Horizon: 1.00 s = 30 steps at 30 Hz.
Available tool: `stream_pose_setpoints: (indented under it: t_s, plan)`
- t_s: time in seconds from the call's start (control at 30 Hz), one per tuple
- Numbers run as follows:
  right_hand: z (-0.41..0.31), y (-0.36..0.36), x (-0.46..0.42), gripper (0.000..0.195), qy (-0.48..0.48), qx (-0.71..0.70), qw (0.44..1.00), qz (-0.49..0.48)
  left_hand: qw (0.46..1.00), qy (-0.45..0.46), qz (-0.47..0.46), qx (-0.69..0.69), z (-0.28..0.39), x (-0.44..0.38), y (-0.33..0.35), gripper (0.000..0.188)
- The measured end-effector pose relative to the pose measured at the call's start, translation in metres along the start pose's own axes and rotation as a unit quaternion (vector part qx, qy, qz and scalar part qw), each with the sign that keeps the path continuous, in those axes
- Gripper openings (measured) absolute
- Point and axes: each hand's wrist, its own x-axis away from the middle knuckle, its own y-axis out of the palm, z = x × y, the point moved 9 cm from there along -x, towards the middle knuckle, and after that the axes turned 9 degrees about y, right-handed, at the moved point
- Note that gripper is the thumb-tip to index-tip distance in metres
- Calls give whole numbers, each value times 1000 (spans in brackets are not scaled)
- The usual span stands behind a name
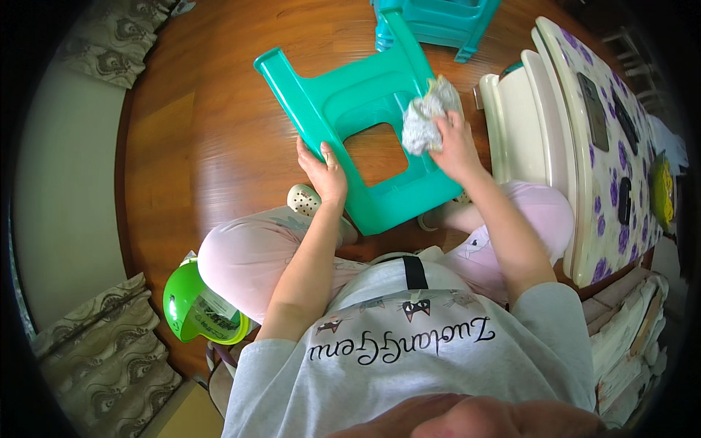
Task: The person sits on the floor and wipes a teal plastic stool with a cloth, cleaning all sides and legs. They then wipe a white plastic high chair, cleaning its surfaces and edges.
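Note:
A teal plastic stool (339, 98) is tilted between my knees, its legs pointing away from me. An opening in its side shows the wooden floor behind. My left hand (327, 174) grips the stool's left edge, thumb on the near face. In my right hand (457, 148) is a bunched grey-white cloth (424, 123) with yellowish edging, held against the stool's right side. The cloth hides that part of the stool and some of my right fingertips.
Another teal stool (438, 22) stands on the wooden floor (219, 109) ahead. On the right is a table with a purple-flowered cover (608, 164), holding a phone-like device (593, 111) and dark remote-like objects. A green helmet-shaped object (183, 301) is by my left knee; patterned curtains (104, 350) hang left.

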Motion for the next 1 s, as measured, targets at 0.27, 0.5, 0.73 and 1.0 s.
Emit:
stream_pose_setpoints:
  t_s: [0.27,0.5,0.73,1.0]
  plan:
    - [-7,18,108,55,78,-126,963,-226,998,23,7,-65,-5,-4,-7,62]
    - [49,-77,69,40,131,-462,871,108,963,221,-153,6,88,37,53,43]
    - [68,-101,63,40,159,-630,739,176,916,-79,-379,100,65,102,167,41]
    - [74,-111,65,44,151,-667,696,219,963,-112,-210,129,77,77,95,51]
